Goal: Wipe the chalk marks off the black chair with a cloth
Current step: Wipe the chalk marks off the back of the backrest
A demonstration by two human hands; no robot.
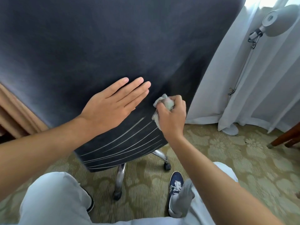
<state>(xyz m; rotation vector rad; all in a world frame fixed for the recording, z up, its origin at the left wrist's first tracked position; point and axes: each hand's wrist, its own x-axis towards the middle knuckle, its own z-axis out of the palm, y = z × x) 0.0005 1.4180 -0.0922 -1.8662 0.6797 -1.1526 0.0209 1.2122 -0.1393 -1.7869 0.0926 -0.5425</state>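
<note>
**Cloth pressed to the chair back above the chalk lines**

The black chair [100, 46] fills the picture from the centre up to 12 o'clock, its back towards the camera. Several long white chalk marks [123, 146] run slantwise across its lower part, at about 6 o'clock from the centre. The right hand [172, 116] is closed in a fist around a crumpled pale cloth [164, 101], which touches the chair just above the upper ends of the marks, towards 4 o'clock. The left hand [112, 103] lies flat on the chair back, empty, fingers straight and together, just beside the cloth at its 9 o'clock. Below the chair, chrome legs with castors [119, 181] stand on a patterned carpet [227, 156]. A navy shoe [175, 184] sits at 5 o'clock. White curtains [243, 78] and a lamp [279, 20] stand at 2 o'clock.
</note>
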